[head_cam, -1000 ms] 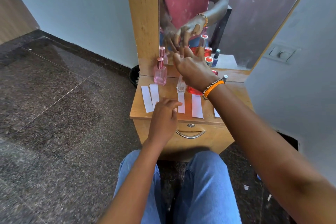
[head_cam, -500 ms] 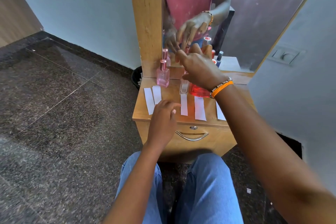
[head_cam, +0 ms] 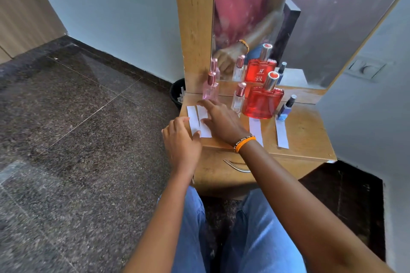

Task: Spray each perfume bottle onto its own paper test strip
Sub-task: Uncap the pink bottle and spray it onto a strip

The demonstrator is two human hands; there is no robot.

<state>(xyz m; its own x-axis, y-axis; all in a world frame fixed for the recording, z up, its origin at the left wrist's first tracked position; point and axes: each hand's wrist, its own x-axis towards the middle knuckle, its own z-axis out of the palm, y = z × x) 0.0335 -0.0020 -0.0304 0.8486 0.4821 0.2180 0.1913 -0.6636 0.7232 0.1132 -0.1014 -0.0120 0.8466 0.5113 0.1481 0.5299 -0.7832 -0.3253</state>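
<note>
Several perfume bottles stand along the back of a small wooden dresser top (head_cam: 308,139): a pink bottle (head_cam: 210,90), a slim clear bottle with a pink cap (head_cam: 238,98), a big red bottle (head_cam: 263,101) and a small dark blue bottle (head_cam: 285,109). White paper strips lie in front: two at the left (head_cam: 192,117) (head_cam: 203,114), one below the red bottle (head_cam: 255,127), one below the blue bottle (head_cam: 282,133). My right hand (head_cam: 221,121) lies spread over the second strip, fingers apart. My left hand (head_cam: 180,139) rests at the front left edge, thumb touching the strips' near ends.
A mirror (head_cam: 310,17) behind the bottles reflects them and a person's red shirt. A dark bin (head_cam: 177,93) stands on the floor left of the dresser. A drawer handle (head_cam: 237,166) sits below the top. A grey wall with a switch (head_cam: 366,70) closes in on the right.
My right hand left the bottles at the back and came down leftward onto the left pair of strips. My left hand shifted left to the strips' near ends. The camera view swung left.
</note>
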